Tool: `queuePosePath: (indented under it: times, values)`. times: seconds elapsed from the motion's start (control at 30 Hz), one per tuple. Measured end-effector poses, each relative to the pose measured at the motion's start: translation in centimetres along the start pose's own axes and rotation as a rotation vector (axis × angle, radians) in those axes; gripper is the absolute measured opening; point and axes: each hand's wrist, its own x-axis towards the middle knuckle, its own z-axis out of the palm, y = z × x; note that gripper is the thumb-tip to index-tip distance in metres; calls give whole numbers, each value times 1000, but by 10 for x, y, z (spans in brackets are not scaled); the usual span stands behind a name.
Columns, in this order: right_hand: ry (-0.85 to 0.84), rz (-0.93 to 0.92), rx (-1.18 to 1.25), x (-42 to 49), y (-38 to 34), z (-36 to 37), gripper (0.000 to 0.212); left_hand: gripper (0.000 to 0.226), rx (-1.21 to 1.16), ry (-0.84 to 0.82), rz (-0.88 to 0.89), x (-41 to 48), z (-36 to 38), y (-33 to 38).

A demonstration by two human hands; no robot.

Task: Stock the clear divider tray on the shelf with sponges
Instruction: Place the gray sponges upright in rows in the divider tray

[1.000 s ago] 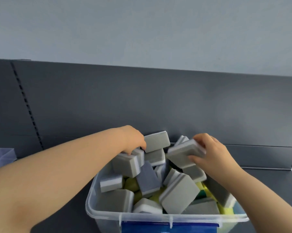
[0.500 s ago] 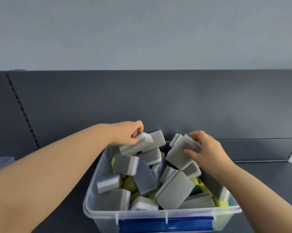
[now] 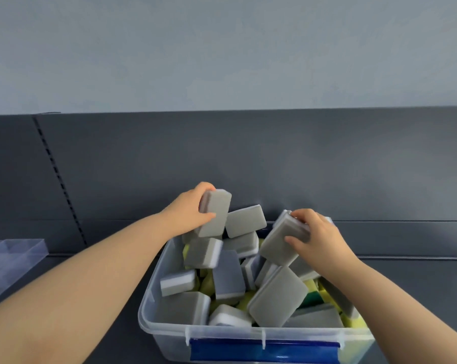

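A clear plastic bin with a blue front label stands on the dark shelf, heaped with several grey-and-white sponges and some yellow ones underneath. My left hand grips one grey sponge upright, lifted above the bin's back left corner. My right hand holds another grey sponge tilted over the pile at the back right. The clear divider tray lies at the far left edge of the shelf, only its corner in view.
The dark grey shelf back panel rises right behind the bin, with a slotted upright on the left. Bare shelf surface lies to the bin's right.
My left hand has picked a grey sponge off the pile and raised it, turning it upright. My right hand keeps its sponge and has barely shifted.
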Motion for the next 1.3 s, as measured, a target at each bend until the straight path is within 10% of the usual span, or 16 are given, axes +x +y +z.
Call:
queuePosePath:
  times: [0.17, 0.7, 1.3]
  values:
    - [76, -3, 28, 2, 7, -11, 39, 39, -620, 0, -42, -4, 1, 32]
    - [-28, -108, 10, -6, 11, -4, 47, 41, 244, -235, 69, -28, 40, 70]
    - [112, -93, 511, -38, -31, 8, 40, 46, 172, 373, 123, -148, 7, 71]
